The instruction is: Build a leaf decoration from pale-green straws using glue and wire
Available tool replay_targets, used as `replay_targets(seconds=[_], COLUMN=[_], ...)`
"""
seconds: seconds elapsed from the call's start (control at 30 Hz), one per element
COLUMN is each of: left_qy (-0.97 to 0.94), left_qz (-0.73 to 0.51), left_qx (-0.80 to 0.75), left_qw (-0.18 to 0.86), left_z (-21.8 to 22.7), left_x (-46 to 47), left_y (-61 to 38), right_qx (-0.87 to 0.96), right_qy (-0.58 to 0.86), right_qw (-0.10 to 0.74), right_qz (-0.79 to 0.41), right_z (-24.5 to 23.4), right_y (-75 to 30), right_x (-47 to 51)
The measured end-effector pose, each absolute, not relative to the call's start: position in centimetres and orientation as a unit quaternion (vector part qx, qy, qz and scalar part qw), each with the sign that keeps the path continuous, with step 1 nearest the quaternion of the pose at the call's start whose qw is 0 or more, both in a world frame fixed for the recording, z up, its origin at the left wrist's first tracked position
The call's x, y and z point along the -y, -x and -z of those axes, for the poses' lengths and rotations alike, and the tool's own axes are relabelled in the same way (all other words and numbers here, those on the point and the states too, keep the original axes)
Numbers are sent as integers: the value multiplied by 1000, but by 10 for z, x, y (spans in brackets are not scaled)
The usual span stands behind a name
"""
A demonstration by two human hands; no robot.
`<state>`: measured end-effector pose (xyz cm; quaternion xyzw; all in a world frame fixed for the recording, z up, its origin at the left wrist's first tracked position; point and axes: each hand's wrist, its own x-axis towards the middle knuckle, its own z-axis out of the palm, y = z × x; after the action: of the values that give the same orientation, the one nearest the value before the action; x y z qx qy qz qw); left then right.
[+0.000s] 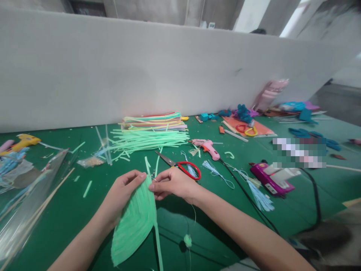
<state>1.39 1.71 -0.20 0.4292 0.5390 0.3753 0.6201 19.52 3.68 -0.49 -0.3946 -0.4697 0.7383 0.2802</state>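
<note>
My left hand (128,192) grips the upper edge of a light green fan shape (135,226) built from rows of fuzzy pipe cleaner, thumb on its front. At the same edge my right hand (169,184) is closed, thumb and forefinger pinched by the rim; a thin wire end shows there. One long green strip (158,241) hangs down from the fan's right side. A thin thread runs below my right wrist, with a small green tuft (187,240) on it. Red-handled scissors (190,170) lie open just beyond my right hand.
Green pipe cleaners (149,138) are heaped at the back. A pink glue gun (207,146) trails a black cord to the right, near a purple power strip (270,180). Blue tassels (259,195) lie nearby. At left are a yellow glue gun (24,143) and clear plastic sleeves (36,214).
</note>
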Motion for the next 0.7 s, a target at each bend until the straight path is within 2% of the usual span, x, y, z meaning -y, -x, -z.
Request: replay_targets(seconds=[0.7], left_qy=[-416], left_qz=[-371], left_qx=[-538], left_qw=[632], left_z=[0], left_x=[-17], left_y=[-14], right_qx=[436], right_qy=[413], right_qw=[320], right_qz=[-733], right_z=[3], right_y=[-192], right_x=[-34])
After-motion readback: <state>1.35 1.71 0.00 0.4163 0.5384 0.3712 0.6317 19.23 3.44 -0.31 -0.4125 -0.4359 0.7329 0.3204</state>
